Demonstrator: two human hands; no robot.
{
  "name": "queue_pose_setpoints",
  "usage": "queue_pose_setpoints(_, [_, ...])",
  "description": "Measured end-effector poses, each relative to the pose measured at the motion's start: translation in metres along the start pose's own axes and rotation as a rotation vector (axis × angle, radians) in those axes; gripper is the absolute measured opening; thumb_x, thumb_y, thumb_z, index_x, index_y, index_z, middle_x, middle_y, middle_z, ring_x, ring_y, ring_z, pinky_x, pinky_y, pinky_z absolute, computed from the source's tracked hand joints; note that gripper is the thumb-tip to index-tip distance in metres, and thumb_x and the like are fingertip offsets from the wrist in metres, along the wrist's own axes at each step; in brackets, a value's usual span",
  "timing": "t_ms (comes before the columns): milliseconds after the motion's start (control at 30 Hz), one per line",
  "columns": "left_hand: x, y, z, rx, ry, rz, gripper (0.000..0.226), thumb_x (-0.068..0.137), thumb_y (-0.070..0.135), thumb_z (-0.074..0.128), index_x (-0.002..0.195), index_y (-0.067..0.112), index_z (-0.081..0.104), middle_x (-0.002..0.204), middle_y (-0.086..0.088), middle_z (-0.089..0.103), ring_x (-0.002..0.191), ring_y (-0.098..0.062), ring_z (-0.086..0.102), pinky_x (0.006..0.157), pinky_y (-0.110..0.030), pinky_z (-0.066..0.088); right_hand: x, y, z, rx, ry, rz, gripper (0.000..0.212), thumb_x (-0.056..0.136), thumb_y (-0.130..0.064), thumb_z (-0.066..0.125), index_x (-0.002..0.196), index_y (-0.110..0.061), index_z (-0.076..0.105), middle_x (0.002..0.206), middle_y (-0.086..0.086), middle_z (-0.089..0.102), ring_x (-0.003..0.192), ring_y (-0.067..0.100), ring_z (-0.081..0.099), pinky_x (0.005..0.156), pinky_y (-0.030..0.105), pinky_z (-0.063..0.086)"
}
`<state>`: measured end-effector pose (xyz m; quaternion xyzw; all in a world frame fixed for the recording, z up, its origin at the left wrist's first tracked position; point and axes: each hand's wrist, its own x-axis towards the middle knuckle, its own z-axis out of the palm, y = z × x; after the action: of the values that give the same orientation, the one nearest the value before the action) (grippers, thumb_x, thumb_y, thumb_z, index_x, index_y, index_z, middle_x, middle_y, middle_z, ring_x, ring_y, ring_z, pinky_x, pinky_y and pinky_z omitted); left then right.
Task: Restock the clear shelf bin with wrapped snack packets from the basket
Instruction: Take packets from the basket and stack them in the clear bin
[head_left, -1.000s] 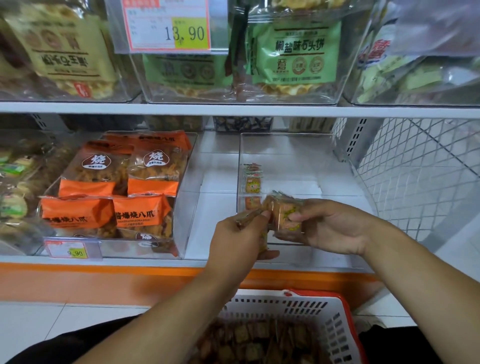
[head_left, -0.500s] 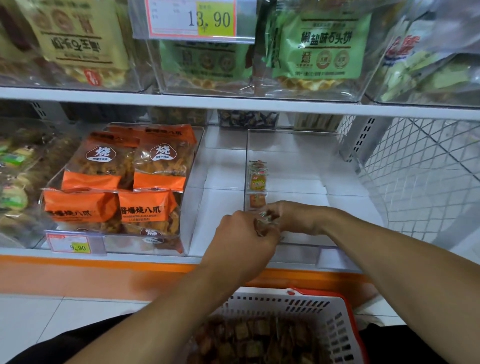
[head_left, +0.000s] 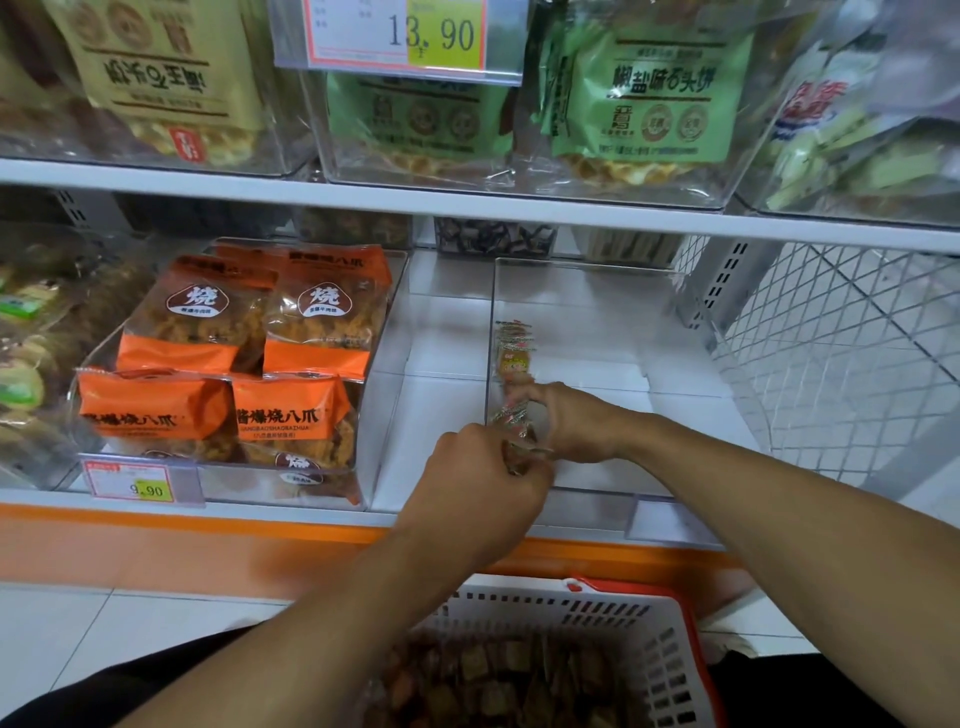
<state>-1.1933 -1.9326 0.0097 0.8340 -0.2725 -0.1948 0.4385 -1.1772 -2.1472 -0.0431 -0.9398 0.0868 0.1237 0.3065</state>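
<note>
The clear shelf bin (head_left: 597, 291) stands on the lower shelf, mostly bare inside. A short row of wrapped snack packets (head_left: 513, 353) stands on edge against its left wall. My right hand (head_left: 569, 422) reaches into the bin's front left corner and pinches a packet at the near end of that row. My left hand (head_left: 480, 480) is just in front of the bin's front edge, fingers curled round more small packets, mostly hidden by the hand. The white basket with a red rim (head_left: 613, 618) sits below, holding several brown wrapped packets (head_left: 498, 680).
A second clear bin with orange snack bags (head_left: 234, 364) stands to the left, with a 9.90 price tag (head_left: 137, 480). The upper shelf (head_left: 467, 200) overhangs with bins of green and yellow bags. A wire mesh panel (head_left: 841, 353) closes the right side.
My right hand moved forward and down into the bin with its packet, setting it at the end of the row. My left hand followed to the bin's front edge. The view moved closer.
</note>
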Motion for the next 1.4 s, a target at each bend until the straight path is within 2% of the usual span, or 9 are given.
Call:
queue_pose_setpoints(300, [0.000, 0.000, 0.002, -0.024, 0.008, -0.011, 0.025, 0.089, 0.036, 0.068, 0.075, 0.015, 0.073, 0.066, -0.004, 0.068, 0.070, -0.023, 0.068, 0.067, -0.047, 0.063, 0.009, 0.003, -0.003, 0.067, 0.236, -0.012, 0.076, 0.070, -0.023, 0.093, 0.135, -0.026, 0.054, 0.150, -0.001, 0.035, 0.139, 0.019, 0.033, 0.116, 0.033, 0.033])
queue_pose_setpoints(433, [0.001, 0.000, 0.002, -0.047, 0.011, -0.019, 0.023, 0.088, 0.035, 0.070, 0.076, 0.017, 0.075, 0.066, -0.002, 0.068, 0.070, -0.022, 0.069, 0.068, -0.045, 0.063, 0.015, 0.003, -0.001, 0.289, 0.273, 0.068, 0.081, 0.068, -0.009, 0.093, 0.138, -0.020, 0.053, 0.156, 0.004, 0.026, 0.146, 0.021, 0.031, 0.118, 0.027, 0.029])
queue_pose_setpoints(567, [0.004, 0.000, 0.002, -0.053, -0.003, -0.033, 0.024, 0.088, 0.034, 0.068, 0.079, 0.012, 0.074, 0.072, -0.010, 0.070, 0.072, -0.026, 0.071, 0.065, -0.048, 0.063, 0.014, -0.001, -0.003, 0.429, 0.305, 0.124, 0.106, 0.067, 0.001, 0.091, 0.153, -0.019, 0.033, 0.146, 0.002, 0.045, 0.127, 0.021, 0.052, 0.103, 0.028, 0.045])
queue_pose_setpoints(700, [0.007, -0.001, 0.003, -0.056, -0.011, -0.042, 0.028, 0.087, 0.030, 0.067, 0.083, 0.004, 0.073, 0.076, -0.017, 0.071, 0.071, -0.028, 0.073, 0.059, -0.048, 0.063, 0.017, -0.014, -0.002, 0.591, 0.270, 0.251, 0.134, 0.072, 0.010, 0.084, 0.160, -0.035, -0.007, 0.149, -0.003, 0.034, 0.131, 0.022, 0.045, 0.109, 0.038, 0.044])
queue_pose_setpoints(767, [0.009, -0.001, 0.003, -0.056, -0.023, -0.050, 0.028, 0.088, 0.029, 0.066, 0.085, 0.003, 0.073, 0.078, -0.016, 0.072, 0.068, -0.025, 0.074, 0.058, -0.046, 0.063, 0.020, -0.021, 0.002, 0.698, 0.290, 0.282, 0.123, 0.083, 0.008, 0.075, 0.158, -0.039, -0.010, 0.152, 0.005, 0.041, 0.132, 0.030, 0.051, 0.109, 0.047, 0.046])
queue_pose_setpoints(933, [0.011, -0.001, 0.005, -0.031, -0.037, -0.029, 0.023, 0.090, 0.031, 0.065, 0.086, 0.010, 0.072, 0.082, -0.010, 0.073, 0.083, -0.026, 0.072, 0.073, -0.048, 0.063, 0.024, -0.033, 0.013, 0.566, 0.290, 0.339, 0.116, 0.086, 0.012, 0.063, 0.159, -0.037, -0.012, 0.121, 0.005, 0.059, 0.099, 0.025, 0.062, 0.075, 0.033, 0.054])
queue_pose_setpoints(1033, [0.011, 0.000, 0.004, -0.046, -0.045, -0.037, 0.021, 0.090, 0.030, 0.066, 0.084, 0.010, 0.072, 0.079, -0.010, 0.073, 0.078, -0.024, 0.074, 0.072, -0.047, 0.064, 0.030, -0.037, 0.019, 0.534, 0.358, 0.403, 0.108, 0.088, 0.010, 0.058, 0.160, -0.034, -0.009, 0.135, 0.008, 0.060, 0.112, 0.029, 0.062, 0.097, 0.038, 0.052])
queue_pose_setpoints(1300, [0.007, 0.004, 0.001, -0.048, -0.067, -0.033, 0.023, 0.091, 0.032, 0.068, 0.085, 0.010, 0.072, 0.076, -0.008, 0.074, 0.073, -0.020, 0.075, 0.069, -0.043, 0.065, 0.037, -0.033, 0.016, 0.407, 0.356, 0.524, 0.092, 0.087, 0.007, 0.064, 0.161, -0.018, 0.015, 0.158, 0.007, 0.039, 0.140, 0.030, 0.044, 0.110, 0.029, 0.042])
queue_pose_setpoints(1400, [0.004, 0.005, 0.000, -0.133, -0.061, -0.057, 0.024, 0.091, 0.036, 0.071, 0.086, 0.012, 0.072, 0.077, -0.009, 0.074, 0.069, -0.020, 0.075, 0.063, -0.042, 0.065, 0.037, -0.032, 0.014, 0.491, 0.326, 0.525, 0.088, 0.086, 0.006, 0.067, 0.159, -0.016, 0.023, 0.151, 0.003, 0.045, 0.133, 0.023, 0.049, 0.107, 0.024, 0.041])
